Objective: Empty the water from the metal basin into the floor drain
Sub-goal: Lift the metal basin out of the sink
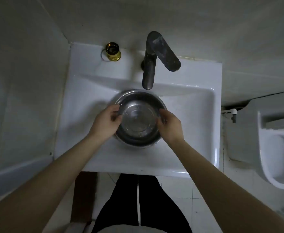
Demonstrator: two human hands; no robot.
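A round metal basin [138, 118] with clear water in it sits level inside the white sink [193, 118], just below the dark faucet's spout. My left hand [105, 122] grips the basin's left rim, fingers curled over the edge. My right hand [170, 125] grips the right rim the same way. No floor drain is in sight.
The dark faucet [152, 61] overhangs the basin's far edge. A small gold-coloured bottle [113, 51] stands on the sink's back ledge at left. A white toilet [275, 148] is close on the right. Tiled floor [176, 195] and my dark-trousered legs [138, 207] lie below the sink.
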